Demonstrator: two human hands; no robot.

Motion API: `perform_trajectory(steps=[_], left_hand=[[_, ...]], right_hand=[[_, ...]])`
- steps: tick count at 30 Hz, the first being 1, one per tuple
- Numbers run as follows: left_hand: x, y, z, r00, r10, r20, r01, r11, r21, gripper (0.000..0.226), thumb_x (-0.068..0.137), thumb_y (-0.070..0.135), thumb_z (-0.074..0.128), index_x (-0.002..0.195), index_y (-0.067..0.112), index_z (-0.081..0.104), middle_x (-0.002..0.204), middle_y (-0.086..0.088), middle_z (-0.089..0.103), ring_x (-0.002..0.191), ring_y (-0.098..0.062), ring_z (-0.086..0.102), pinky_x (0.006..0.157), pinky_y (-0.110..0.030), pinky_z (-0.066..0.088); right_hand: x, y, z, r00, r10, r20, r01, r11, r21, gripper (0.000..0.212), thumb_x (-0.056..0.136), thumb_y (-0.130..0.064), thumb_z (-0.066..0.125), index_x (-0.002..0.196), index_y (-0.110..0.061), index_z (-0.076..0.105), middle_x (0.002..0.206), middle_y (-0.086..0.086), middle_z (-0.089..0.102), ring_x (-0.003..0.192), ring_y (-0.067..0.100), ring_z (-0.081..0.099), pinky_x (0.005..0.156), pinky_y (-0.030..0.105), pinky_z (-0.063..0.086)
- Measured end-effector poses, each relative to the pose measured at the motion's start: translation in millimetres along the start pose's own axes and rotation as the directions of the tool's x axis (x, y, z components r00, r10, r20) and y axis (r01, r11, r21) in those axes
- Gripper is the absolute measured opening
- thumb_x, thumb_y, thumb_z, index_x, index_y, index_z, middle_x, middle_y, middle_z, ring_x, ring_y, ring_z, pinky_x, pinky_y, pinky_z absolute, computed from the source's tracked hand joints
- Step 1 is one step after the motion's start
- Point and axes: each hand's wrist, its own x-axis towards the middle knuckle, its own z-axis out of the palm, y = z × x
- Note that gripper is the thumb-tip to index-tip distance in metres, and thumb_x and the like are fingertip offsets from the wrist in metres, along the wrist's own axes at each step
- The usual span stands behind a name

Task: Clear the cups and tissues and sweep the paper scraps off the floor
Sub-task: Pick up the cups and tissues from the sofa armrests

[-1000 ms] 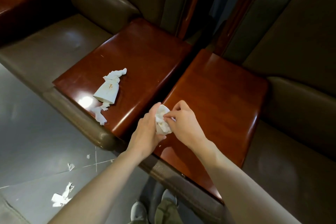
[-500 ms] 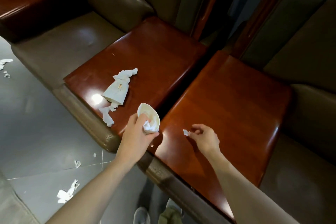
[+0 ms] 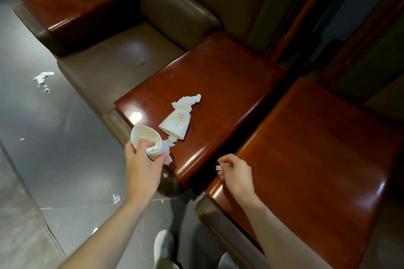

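white cup (image 3: 143, 135), tissue (image 3: 152, 149) stuffed inside (left hand (image 3: 140, 166))

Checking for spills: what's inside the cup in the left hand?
Crumpled white tissue lies inside the paper cup, gripped by the left hand. Tissue and hand cover the cup's bottom, so any liquid there cannot be seen.

A crushed cup (image 3: 176, 123) lies on the left surface (image 3: 229, 85), tissue (image 3: 187, 100) behind it; paper scraps (image 3: 42, 79) lie on the floor (image 3: 54, 137) farther left.
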Motion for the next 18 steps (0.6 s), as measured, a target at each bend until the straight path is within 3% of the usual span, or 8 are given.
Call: perform_trajectory(steps=[2,4,7,11,13,18], left_hand=[[15.1,-15.4,-14.3,1.0,0.015,0.003,-0.015,1.0,0.024,0.029,0.078,0.022,0.075,0.089,0.021,0.048,0.12,-0.002,0.041,0.096,-0.015,0.044,0.071,-0.01,0.033],[33.9,-33.4,-27.4,0.998,0.038,0.043,-0.041,0.996,0.085,0.029,0.079,0.02,0.075,0.094,0.019,0.049,0.125,-0.006,0.041,0.097,-0.017,0.045,0.074,-0.018,0.037],[63.3,-52.2,-38.8,0.991,0.032,0.129,-0.048,0.991,0.125,0.035,0.081,0.017,0.073,0.107,0.014,0.049,0.13,-0.006,0.038,0.104,-0.022,0.047,0.08,-0.027,0.039],[112.4,-74.9,-44.7,0.935,0.17,0.311,-0.22,0.966,0.134,0.043,0.082,0.021,0.071,0.116,0.022,0.044,0.134,0.003,0.032,0.105,-0.012,0.044,0.079,-0.024,0.04],[132.6,-83.9,-42.5,0.893,0.218,0.394,-0.287,0.949,0.127,0.045,0.082,0.024,0.07,0.115,0.029,0.04,0.138,0.007,0.029,0.104,-0.008,0.04,0.078,-0.02,0.04],[168.4,-98.6,-28.3,0.833,0.247,0.494,-0.352,0.927,0.13,0.052,0.082,0.028,0.071,0.12,0.033,0.035,0.144,0.009,0.022,0.12,-0.012,0.04,0.081,-0.014,0.039]], right_hand=[[4.8,-25.1,39.0,1.0,-0.011,0.026,0.011,1.0,-0.017,0.019,0.096,-0.013,0.05,0.102,-0.023,0.066,0.098,-0.007,0.064,0.083,0.004,0.06,0.076,0.014,0.049],[10.9,-42.0,79.6,0.999,-0.052,0.011,0.053,0.993,-0.101,0.025,0.096,-0.022,0.053,0.118,-0.019,0.064,0.113,-0.008,0.057,0.093,0.001,0.052,0.083,0.013,0.041],[15.8,-50.4,128.2,0.991,-0.13,0.002,0.128,0.967,-0.22,0.041,0.094,-0.031,0.056,0.133,-0.016,0.052,0.12,-0.007,0.048,0.1,0.001,0.046,0.085,0.01,0.035],[39.4,-46.1,184.9,0.993,-0.117,-0.036,0.091,0.903,-0.419,0.059,0.095,-0.037,0.052,0.147,-0.022,0.028,0.146,-0.007,0.027,0.132,0.009,0.034,0.105,0.019,0.029],[53.4,-46.3,199.6,0.99,-0.093,-0.109,0.034,0.891,-0.452,0.056,0.097,-0.034,0.05,0.146,-0.023,0.027,0.149,-0.006,0.026,0.133,0.01,0.033,0.106,0.02,0.03],[76.6,-53.3,203.1,0.969,-0.115,-0.219,0.006,0.896,-0.444,0.033,0.099,-0.018,0.047,0.132,-0.02,0.047,0.135,-0.002,0.047,0.12,0.008,0.046,0.094,0.012,0.034]])
